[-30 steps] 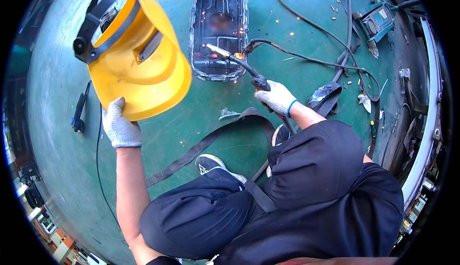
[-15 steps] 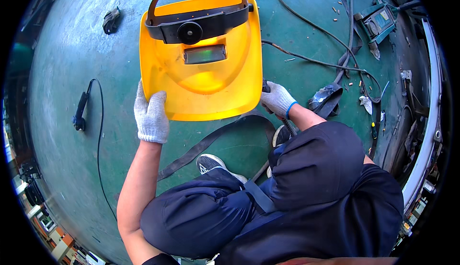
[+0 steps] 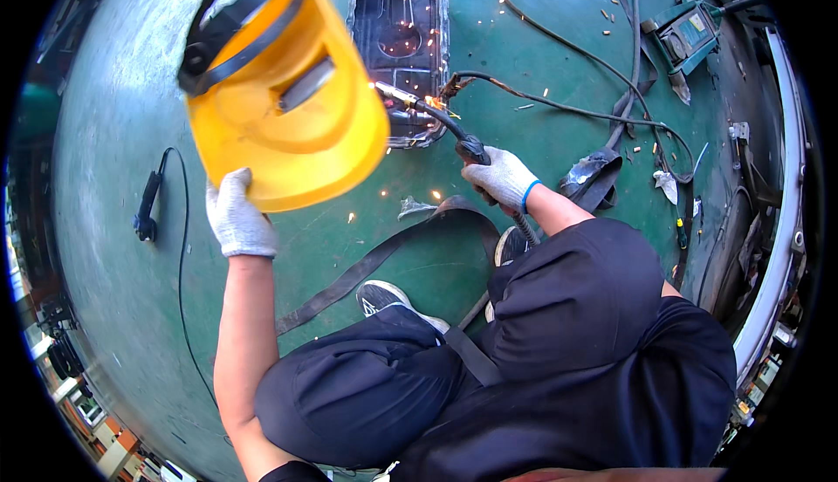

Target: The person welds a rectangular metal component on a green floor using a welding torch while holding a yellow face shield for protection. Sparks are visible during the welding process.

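Observation:
A yellow welding mask [image 3: 297,155] with a black headband hangs tilted at the left, its inner side toward me. My left hand [image 3: 240,216], in a white knit glove, grips its lower edge with the thumb on the inside. A welding torch [image 3: 472,147] is in my gloved right hand [image 3: 502,177], fingers wrapped round its handle. Its metal neck reaches left over a dark rectangular metal pan [image 3: 398,129] with a pale rim, lying on the floor. Orange sparks fly around the pan and the torch. Part of the pan's left side is close behind the mask.
Cables [image 3: 576,114] snake across the green floor [image 3: 332,255] at the right. A dark strap [image 3: 367,264] curves before my shoes [image 3: 384,297]. A corded black tool [image 3: 148,203] lies at left, a green machine [image 3: 687,39] at far right, with a screwdriver [image 3: 681,233] below it.
The mask has swung left and tilted in my left hand, uncovering the pan and the torch neck. Sparks are now scattered over the floor. My right hand has stayed nearly in place.

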Demonstrator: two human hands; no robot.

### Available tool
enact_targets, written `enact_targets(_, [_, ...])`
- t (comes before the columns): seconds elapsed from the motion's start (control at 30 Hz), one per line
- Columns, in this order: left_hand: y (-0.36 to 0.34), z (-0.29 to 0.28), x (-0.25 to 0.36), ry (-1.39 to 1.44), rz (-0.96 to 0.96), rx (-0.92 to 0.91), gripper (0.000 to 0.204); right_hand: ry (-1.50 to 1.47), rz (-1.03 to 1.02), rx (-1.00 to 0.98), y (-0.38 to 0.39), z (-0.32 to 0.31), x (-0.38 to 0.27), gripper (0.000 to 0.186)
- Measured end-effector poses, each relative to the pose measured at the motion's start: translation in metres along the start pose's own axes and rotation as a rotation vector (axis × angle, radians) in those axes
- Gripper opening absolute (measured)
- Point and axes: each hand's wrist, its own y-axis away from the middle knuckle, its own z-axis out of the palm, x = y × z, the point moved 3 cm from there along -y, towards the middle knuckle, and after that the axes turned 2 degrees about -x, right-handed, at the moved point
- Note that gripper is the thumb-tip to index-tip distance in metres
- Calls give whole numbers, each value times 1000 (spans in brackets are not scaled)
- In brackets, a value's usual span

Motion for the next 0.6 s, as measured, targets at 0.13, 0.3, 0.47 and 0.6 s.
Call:
enact_targets(0.13, [-7,-12,10,53,-19,147,45,7,-4,3,-1,-1,2,29])
enact_targets(0.3, [-11,-18,8,77,-31,160,44,-1,-9,4,3,0,-4,26])
enact_targets(0.47, [-8,-18,4,53,-72,152,45,31,-18,18,5,0,-5,24])
enact_targets(0.6, [-4,-11,2,55,-57,111,47,35,-22,34,4,1,-4,24])
